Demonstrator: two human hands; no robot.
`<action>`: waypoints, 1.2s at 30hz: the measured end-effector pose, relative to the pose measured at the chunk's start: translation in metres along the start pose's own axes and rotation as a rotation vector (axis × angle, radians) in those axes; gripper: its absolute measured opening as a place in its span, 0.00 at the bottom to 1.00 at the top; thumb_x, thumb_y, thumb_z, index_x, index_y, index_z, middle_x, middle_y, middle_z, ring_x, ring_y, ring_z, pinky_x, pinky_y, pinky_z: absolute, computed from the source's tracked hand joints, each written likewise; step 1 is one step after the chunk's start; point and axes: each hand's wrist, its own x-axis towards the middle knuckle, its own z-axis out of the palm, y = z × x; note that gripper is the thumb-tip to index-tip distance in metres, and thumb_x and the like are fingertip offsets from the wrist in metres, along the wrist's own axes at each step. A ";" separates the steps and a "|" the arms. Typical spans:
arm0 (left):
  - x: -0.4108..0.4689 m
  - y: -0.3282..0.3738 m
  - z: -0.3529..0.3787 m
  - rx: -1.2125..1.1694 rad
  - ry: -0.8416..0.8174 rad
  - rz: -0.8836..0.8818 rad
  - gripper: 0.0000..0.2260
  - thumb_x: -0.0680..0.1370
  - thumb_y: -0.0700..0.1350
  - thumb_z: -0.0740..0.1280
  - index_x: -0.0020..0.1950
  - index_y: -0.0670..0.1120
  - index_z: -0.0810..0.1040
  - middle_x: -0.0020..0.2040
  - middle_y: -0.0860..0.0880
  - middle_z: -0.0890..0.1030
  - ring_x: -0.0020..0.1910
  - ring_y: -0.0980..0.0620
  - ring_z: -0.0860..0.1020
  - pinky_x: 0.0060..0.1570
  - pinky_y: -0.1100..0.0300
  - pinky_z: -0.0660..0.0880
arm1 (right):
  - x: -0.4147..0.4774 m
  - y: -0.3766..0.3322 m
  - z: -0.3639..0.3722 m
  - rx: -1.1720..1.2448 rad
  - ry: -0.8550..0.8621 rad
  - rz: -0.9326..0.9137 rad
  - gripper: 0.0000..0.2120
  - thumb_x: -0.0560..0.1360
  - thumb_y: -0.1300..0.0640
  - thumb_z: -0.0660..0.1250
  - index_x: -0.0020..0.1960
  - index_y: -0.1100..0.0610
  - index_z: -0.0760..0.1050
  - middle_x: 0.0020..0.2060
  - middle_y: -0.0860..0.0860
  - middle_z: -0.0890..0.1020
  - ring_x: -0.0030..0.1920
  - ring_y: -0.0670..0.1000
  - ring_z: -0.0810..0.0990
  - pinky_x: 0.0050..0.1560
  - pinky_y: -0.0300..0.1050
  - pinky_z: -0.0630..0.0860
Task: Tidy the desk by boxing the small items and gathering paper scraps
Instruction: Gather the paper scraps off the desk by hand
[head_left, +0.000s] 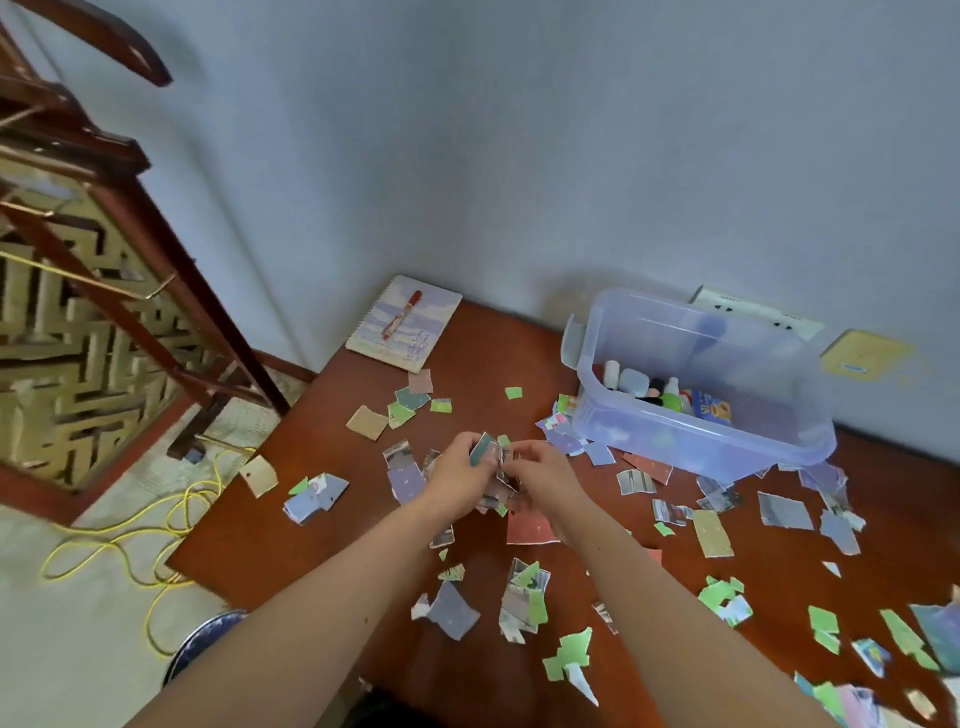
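where both meet at frame centre: left hand (460, 467) and right hand (540, 470), fingers curled round a wad of scraps (491, 452) above the bench (311, 519); more scraps strewn; tub (701, 384) upper right, small items inside.

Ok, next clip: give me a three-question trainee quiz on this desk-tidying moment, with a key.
1. True or false: the plastic box already holds small items.
2. What lies on the notebook?
A. scissors
B. a red pen
C. a ruler
3. What do the left hand and right hand hold between them?

Key:
1. True; small bottles and a packet show through its wall.
2. B, the red pen.
3. A bunch of paper scraps, with many more loose on the desk.
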 end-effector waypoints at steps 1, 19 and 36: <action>-0.008 -0.003 0.002 -0.032 0.023 -0.002 0.05 0.82 0.47 0.61 0.57 0.49 0.70 0.51 0.46 0.78 0.43 0.50 0.81 0.40 0.55 0.82 | -0.004 0.004 0.000 -0.025 -0.020 -0.021 0.11 0.75 0.68 0.63 0.54 0.57 0.75 0.47 0.57 0.79 0.42 0.53 0.81 0.31 0.43 0.80; -0.109 -0.091 -0.080 -0.282 0.544 -0.106 0.05 0.81 0.47 0.62 0.55 0.49 0.74 0.49 0.52 0.78 0.47 0.53 0.77 0.46 0.57 0.74 | -0.050 0.023 0.134 -0.283 -0.410 -0.095 0.10 0.74 0.71 0.64 0.51 0.58 0.74 0.44 0.56 0.77 0.44 0.56 0.79 0.47 0.58 0.81; -0.134 -0.269 -0.257 -0.616 0.749 -0.401 0.09 0.77 0.43 0.68 0.56 0.52 0.77 0.46 0.55 0.81 0.42 0.61 0.78 0.36 0.72 0.74 | -0.027 0.085 0.396 -0.540 -0.614 0.046 0.14 0.72 0.75 0.62 0.44 0.58 0.75 0.41 0.55 0.78 0.44 0.54 0.78 0.44 0.54 0.82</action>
